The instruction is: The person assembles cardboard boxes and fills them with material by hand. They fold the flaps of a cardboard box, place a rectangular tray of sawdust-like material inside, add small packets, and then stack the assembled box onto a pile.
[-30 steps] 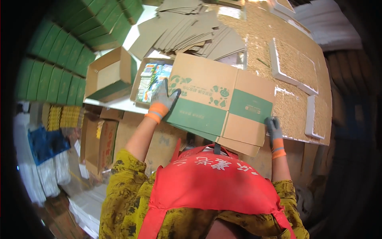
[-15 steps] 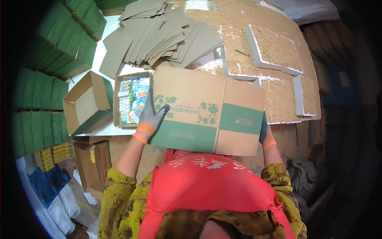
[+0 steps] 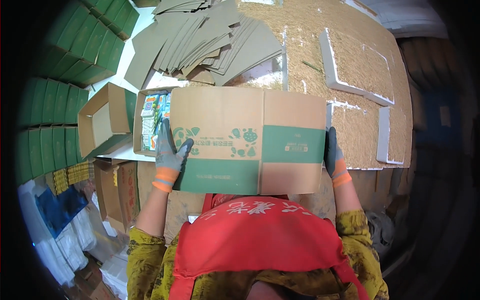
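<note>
A flattened brown and green cardboard box point(image 3: 220, 120) is held up in front of my red apron point(image 3: 260, 240). My left hand point(image 3: 170, 152), in a grey glove with an orange cuff, grips its left edge, thumb across the printed face. At the opposite edge is my right hand point(image 3: 334, 152), gloved alike and closed on the cardboard; most of its fingers are hidden behind it. Just beyond my left hand stands an open box point(image 3: 136, 142) filled with small colourful packets point(image 3: 152, 120), partly covered by the cardboard. An opened box point(image 3: 102, 120) sits left of that.
Stacked green boxes point(image 3: 52, 110) line the left side. Grey cardboard sheets point(image 3: 195, 45) lie fanned out at the back. A wide bed of tan grains point(image 3: 350, 60) with white foam strips point(image 3: 382, 135) covers the right. Below the table's left edge stands a brown carton point(image 3: 112, 195).
The flattened box has shifted left and been levelled from a tilt, its fold line now nearly upright. Both hands have kept their hold, the left moving left with it.
</note>
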Action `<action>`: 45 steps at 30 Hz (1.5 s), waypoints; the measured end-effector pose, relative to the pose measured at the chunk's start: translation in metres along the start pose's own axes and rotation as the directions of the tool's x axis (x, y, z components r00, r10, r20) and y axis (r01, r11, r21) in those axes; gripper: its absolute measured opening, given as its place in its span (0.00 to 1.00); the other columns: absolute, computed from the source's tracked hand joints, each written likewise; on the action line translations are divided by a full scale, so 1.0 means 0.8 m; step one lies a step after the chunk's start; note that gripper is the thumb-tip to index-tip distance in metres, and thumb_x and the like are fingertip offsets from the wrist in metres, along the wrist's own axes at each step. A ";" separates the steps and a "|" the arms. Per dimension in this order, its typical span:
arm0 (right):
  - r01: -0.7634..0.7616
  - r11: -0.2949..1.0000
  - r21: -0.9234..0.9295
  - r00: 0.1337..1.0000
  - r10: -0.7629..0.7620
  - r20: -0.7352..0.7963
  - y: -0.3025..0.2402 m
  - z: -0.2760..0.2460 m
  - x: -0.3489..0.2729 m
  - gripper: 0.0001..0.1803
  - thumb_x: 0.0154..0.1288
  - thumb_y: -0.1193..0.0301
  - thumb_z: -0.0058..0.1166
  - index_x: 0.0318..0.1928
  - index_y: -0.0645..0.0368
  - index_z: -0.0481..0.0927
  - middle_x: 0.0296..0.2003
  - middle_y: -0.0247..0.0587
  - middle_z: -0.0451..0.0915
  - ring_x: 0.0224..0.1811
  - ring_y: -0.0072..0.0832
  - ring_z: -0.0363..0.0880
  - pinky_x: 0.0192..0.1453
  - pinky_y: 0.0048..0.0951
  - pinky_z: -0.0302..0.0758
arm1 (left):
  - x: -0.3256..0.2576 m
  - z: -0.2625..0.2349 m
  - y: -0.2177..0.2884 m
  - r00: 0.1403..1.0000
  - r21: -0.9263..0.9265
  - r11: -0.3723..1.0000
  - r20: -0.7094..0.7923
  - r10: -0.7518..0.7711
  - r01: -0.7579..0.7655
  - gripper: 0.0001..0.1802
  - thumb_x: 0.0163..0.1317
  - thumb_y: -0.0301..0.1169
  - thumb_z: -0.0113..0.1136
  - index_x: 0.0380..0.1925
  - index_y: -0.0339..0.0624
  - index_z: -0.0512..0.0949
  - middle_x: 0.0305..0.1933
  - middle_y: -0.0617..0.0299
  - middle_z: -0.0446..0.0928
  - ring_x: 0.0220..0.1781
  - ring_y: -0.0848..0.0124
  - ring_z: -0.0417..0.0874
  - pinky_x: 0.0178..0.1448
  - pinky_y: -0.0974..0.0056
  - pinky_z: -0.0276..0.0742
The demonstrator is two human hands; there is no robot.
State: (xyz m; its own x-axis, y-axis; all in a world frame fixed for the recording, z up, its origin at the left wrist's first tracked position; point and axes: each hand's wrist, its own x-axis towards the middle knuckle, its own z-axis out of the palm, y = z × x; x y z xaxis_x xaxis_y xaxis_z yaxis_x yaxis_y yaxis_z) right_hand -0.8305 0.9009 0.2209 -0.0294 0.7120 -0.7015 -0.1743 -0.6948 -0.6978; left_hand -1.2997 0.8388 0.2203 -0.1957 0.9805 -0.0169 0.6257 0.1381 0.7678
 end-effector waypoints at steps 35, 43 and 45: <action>0.526 -0.647 -0.551 0.144 -0.571 0.808 -0.102 0.169 -0.317 0.35 0.54 0.47 0.59 0.64 0.40 0.74 0.67 0.39 0.68 0.70 0.47 0.61 0.73 0.58 0.51 | -0.076 -0.186 0.296 0.499 -0.121 0.986 0.851 0.164 -0.118 0.23 0.71 0.37 0.54 0.60 0.34 0.73 0.51 0.53 0.81 0.53 0.69 0.79 0.61 0.63 0.73; 0.375 -0.707 -0.599 0.108 -0.609 0.786 -0.096 0.169 -0.330 0.26 0.58 0.59 0.54 0.60 0.34 0.76 0.63 0.34 0.71 0.67 0.41 0.66 0.72 0.57 0.55 | -0.072 -0.195 0.337 0.669 0.021 0.839 0.615 0.418 -0.544 0.12 0.59 0.27 0.64 0.43 0.37 0.79 0.35 0.56 0.81 0.36 0.66 0.81 0.43 0.63 0.77; 0.316 -0.739 -0.595 0.106 -0.595 0.796 -0.091 0.167 -0.320 0.26 0.60 0.64 0.48 0.61 0.33 0.76 0.62 0.34 0.72 0.67 0.40 0.66 0.73 0.57 0.55 | -0.060 -0.188 0.332 0.613 0.044 0.759 0.621 0.488 -0.649 0.13 0.57 0.26 0.64 0.43 0.38 0.79 0.34 0.55 0.80 0.34 0.63 0.81 0.42 0.62 0.77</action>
State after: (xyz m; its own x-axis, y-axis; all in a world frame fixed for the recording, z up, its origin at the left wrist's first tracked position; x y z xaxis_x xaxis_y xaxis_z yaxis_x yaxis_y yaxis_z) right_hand -0.9418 0.7828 0.4703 -0.6832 0.5702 0.4561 0.7049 0.6781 0.2080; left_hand -1.2379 0.8076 0.5213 0.6544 0.7554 -0.0331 0.6353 -0.5255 0.5659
